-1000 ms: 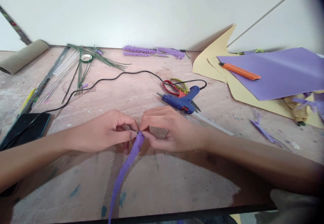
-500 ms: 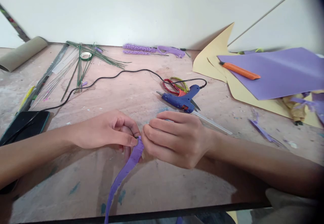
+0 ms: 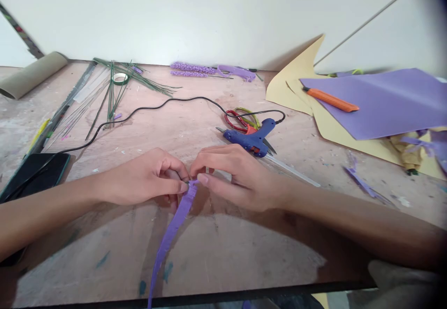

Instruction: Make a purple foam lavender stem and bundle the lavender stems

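Observation:
A narrow purple fringed strip (image 3: pixel 176 223) hangs from my fingertips and runs down past the table's front edge. Its top end is pinched between the thumb and fingers of my left hand (image 3: pixel 150 178). A small dark green tip, perhaps of a wire stem, shows by that thumb. My right hand (image 3: pixel 240 174) closes its thumb and forefinger on the strip's top end, just right of the left thumb. Behind the right hand lies a blue glue gun (image 3: pixel 249 140) with a clear glue stick in its rear, resting against scissors (image 3: pixel 237 119) with red and yellow-green handles.
Green wires (image 3: pixel 111 95) and a tape roll (image 3: pixel 119 79) lie at back left, near a cardboard tube (image 3: pixel 33 74). A phone (image 3: pixel 38 171) is beside my left forearm. Purple flower spikes (image 3: pixel 190 68) lie by the wall. An orange cutter (image 3: pixel 331 99) rests on purple sheets (image 3: pixel 387 99) at right.
My right hand has turned and lifted slightly, so its thumb and forefinger now show at the strip's top end. The left hand has barely moved. The strip hangs a little straighter.

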A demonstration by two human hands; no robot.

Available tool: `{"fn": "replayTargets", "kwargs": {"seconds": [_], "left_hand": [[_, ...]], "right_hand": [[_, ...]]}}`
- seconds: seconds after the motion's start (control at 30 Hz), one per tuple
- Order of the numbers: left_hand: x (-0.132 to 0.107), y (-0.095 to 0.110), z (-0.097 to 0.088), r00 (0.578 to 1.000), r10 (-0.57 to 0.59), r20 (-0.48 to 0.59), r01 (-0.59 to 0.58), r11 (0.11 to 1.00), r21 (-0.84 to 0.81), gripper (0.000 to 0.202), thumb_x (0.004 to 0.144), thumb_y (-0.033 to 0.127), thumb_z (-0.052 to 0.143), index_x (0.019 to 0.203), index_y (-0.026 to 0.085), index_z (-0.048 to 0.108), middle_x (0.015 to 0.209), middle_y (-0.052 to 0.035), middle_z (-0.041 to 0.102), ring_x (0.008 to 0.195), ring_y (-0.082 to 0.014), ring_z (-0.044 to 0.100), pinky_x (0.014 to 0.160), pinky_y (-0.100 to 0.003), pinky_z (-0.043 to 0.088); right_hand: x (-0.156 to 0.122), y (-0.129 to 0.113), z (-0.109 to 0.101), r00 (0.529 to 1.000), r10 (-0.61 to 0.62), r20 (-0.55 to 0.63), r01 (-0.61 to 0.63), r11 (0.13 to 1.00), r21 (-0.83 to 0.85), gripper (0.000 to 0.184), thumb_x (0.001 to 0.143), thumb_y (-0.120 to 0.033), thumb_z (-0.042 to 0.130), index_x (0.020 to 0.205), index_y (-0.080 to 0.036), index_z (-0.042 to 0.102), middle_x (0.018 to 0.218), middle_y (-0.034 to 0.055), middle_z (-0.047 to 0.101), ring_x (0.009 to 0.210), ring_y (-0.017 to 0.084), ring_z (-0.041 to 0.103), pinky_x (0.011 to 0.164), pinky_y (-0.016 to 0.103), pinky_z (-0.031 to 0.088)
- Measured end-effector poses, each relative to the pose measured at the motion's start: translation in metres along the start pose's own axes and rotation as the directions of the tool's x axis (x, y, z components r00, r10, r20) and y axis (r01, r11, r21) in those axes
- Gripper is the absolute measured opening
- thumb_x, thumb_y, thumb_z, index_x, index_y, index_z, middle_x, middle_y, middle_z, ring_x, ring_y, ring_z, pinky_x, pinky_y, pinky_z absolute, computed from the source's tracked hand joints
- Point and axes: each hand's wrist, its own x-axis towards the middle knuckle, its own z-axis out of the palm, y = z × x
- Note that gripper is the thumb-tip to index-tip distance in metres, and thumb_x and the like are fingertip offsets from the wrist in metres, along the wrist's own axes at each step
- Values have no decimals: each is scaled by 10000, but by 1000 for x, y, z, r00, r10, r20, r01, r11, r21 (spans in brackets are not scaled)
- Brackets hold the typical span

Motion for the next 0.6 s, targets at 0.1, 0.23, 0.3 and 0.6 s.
{"fn": "replayTargets", "kwargs": {"seconds": [0.1,0.23,0.3,0.6], "left_hand": [[0,0,0,1000,0,19,0,1000,-5,198,882,330,687,861,133,695,796,-36,729,668,-127,654,647,-244,513],[0,0,-1,999,1,40,-1,1000,-10,194,857,314,717,902,126,708,870,-62,765,704,-133,653,664,-247,503],[0,0,-1,999,4,46,-3,1000,-15,202,864,321,715,909,124,707,885,-68,771,703,-127,646,651,-237,489],[1,-3,-5,984,8,176,25,983,-182,235,872,385,739,847,159,680,800,-28,773,633,-113,681,631,-220,539]], "right_hand": [[0,2,3,997,-71,-35,70,997,-30,97,925,-102,535,910,-157,614,755,16,639,671,126,540,635,253,399],[-1,2,7,984,-170,-58,155,967,-201,100,895,-70,556,891,-164,589,721,3,615,635,119,513,601,249,356],[-2,2,8,979,-195,-63,170,945,-281,88,914,-80,549,906,-163,578,702,-10,595,610,113,495,578,248,334],[-8,6,9,879,-477,-13,376,709,-596,157,1007,-127,449,932,-169,580,708,24,655,643,152,585,574,288,454]]}}
